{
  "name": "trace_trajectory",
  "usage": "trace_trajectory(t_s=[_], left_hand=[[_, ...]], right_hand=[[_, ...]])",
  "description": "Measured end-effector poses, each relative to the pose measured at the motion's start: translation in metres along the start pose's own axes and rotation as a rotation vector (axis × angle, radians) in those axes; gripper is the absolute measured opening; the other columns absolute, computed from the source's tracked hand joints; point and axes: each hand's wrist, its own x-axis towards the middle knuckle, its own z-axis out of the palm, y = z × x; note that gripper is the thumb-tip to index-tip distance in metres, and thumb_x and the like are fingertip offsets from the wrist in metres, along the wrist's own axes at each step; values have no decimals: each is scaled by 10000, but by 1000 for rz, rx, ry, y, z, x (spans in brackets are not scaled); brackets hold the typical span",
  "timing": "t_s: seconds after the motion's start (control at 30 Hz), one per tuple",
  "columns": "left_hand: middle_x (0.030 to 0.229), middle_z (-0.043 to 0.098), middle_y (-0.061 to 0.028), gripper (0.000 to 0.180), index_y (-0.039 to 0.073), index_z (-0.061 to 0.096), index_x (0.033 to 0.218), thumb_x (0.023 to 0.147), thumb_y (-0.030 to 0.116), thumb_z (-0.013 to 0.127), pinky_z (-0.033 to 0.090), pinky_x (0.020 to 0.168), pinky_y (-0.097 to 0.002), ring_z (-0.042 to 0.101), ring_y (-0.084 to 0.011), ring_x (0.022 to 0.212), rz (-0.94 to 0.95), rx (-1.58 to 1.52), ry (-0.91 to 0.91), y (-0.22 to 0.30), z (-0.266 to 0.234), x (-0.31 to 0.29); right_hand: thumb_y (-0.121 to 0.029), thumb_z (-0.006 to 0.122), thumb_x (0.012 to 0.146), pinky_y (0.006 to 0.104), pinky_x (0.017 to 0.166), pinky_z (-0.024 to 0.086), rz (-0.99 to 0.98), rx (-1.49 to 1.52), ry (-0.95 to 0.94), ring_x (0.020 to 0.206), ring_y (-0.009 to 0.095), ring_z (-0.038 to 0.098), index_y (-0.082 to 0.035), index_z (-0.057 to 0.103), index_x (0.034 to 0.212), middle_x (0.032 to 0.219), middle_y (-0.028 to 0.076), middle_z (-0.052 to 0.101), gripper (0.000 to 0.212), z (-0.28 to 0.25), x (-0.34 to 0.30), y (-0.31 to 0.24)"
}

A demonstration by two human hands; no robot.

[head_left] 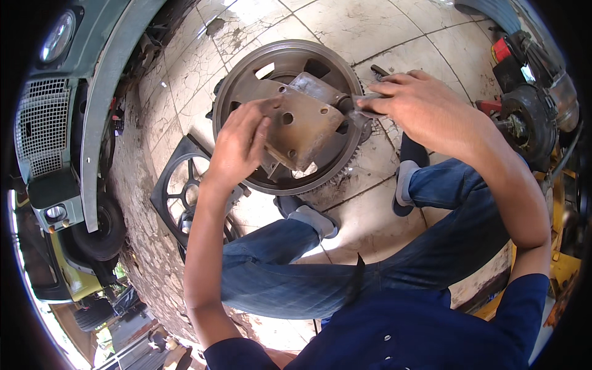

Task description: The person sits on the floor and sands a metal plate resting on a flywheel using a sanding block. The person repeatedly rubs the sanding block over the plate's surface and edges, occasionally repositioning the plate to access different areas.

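Note:
A brown, rusty metal plate (305, 126) with several round holes sits tilted on a round, toothed metal wheel (231, 80) on the floor. My left hand (243, 139) is bent around the plate's left edge, its fingers and thumb against it. To the plate's right, my right hand (416, 105) closes on a thin greyish flat piece (372, 106) whose exact kind I cannot make out. Beneath the plate's far side shows a greyer metal block (316, 87). A short dark object (379, 71) lies just beyond my right fingers.
A black frame with a spoked ring (179, 176) lies left of the wheel. My feet (311, 222) stand close to the wheel's near side. A parked vehicle with a grille (46, 117) fills the left. Machinery with a dark wheel (524, 120) stands at right on the tiled floor (376, 28).

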Motion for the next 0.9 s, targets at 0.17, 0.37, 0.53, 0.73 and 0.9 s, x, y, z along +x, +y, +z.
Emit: trace_trajectory(t_s=[0.17,0.37,0.53,0.73,0.9], left_hand=[[1208,649,-158,287,12,632,1228,945,8,583,488,954,-397,628,-344,1098,-59,-61,64,13,2,10],[1250,618,-169,256,-6,649,1203,982,98,573,473,979,-403,601,-353,1135,-70,-110,41,-1,10,1],[1204,624,-164,237,-12,669,1160,973,87,564,456,985,-391,590,-336,1105,-31,-141,74,-13,21,3],[1233,613,-151,252,4,683,1151,983,155,570,423,1031,-392,561,-323,1167,-58,-152,43,-21,17,1],[1230,614,-131,242,38,689,1144,962,163,592,409,1046,-405,548,-321,1183,-92,-219,96,-31,28,-4]], right_hand=[[-31,577,901,413,991,512,106,334,217,1199,281,606,-127,605,1353,1257,107,663,462,-11,13,-4],[-95,615,888,404,1026,483,-131,119,302,1246,275,581,-94,570,1385,1353,125,602,500,21,15,-21],[-117,651,862,369,1018,474,-76,24,220,1235,268,581,-77,549,1404,1357,151,585,553,28,22,-29],[-103,629,870,405,1030,457,-58,-97,152,1264,267,553,-70,550,1400,1359,142,584,537,14,19,-41],[-114,603,887,433,1057,436,-62,-67,145,1304,281,516,-65,546,1405,1392,132,565,523,10,29,-47]])
